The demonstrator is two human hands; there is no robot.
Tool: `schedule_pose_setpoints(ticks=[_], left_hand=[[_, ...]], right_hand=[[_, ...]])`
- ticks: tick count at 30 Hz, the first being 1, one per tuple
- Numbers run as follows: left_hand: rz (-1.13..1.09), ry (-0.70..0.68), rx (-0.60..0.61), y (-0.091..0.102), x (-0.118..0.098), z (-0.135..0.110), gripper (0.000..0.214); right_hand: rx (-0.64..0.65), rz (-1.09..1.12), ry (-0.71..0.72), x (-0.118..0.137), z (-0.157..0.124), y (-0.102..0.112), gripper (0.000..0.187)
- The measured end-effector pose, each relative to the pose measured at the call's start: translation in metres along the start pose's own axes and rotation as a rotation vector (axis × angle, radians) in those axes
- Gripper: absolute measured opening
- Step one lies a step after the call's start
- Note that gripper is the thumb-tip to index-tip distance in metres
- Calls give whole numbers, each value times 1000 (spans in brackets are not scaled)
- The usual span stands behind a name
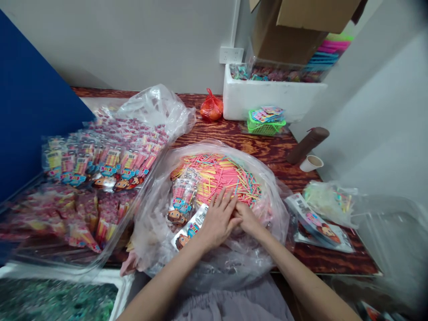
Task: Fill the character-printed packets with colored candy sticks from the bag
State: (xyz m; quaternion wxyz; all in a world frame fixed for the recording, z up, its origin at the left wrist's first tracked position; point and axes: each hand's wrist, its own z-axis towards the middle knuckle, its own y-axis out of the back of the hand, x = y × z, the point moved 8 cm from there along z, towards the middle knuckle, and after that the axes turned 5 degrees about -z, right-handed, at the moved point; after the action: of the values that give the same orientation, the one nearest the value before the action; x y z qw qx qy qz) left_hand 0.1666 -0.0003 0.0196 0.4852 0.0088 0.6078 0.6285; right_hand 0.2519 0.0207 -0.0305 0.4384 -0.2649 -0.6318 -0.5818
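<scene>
Wooden table (267,149), plastic bags (214,249), foam box (267,96), green basket (265,128), cup (310,163)

Just one head cam, it's looking forward and down across the wooden table (267,147), sitting close over the left hand (219,218) and right hand (247,220).

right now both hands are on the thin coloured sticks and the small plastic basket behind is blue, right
No: the head view shows the small plastic basket is green, not blue. Left hand and right hand do rest on the thin coloured sticks.
</scene>
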Motion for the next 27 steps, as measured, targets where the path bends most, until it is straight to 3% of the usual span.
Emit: schedule_pose_setpoints(ticks=[4, 7, 10, 13, 18, 21, 25, 27], left_hand=[[-63, 20, -2, 11, 4, -5, 66], [-93, 99, -110, 29, 17, -19, 62], [-23, 253, -232, 43, 41, -44, 43], [165, 298, -184, 39, 54, -64, 33], [329, 318, -121, 29, 61, -73, 45], [332, 347, -185, 30, 67, -74, 39], [238, 302, -294, 32, 69, -76, 10], [205, 261, -316, 32, 66, -77, 13]], right_hand=[[28, -77, 20, 9, 2, 1, 17], [-16, 25, -40, 13, 0, 12, 18], [-17, 165, -54, 19, -4, 20, 19], [-25, 234, -46, 23, -7, 24, 18], [-51, 268, -42, 25, -9, 24, 19], [-46, 273, -44, 25, -11, 23, 22], [-60, 282, -58, 23, -13, 22, 19], [-65, 287, -55, 23, -13, 20, 18]])
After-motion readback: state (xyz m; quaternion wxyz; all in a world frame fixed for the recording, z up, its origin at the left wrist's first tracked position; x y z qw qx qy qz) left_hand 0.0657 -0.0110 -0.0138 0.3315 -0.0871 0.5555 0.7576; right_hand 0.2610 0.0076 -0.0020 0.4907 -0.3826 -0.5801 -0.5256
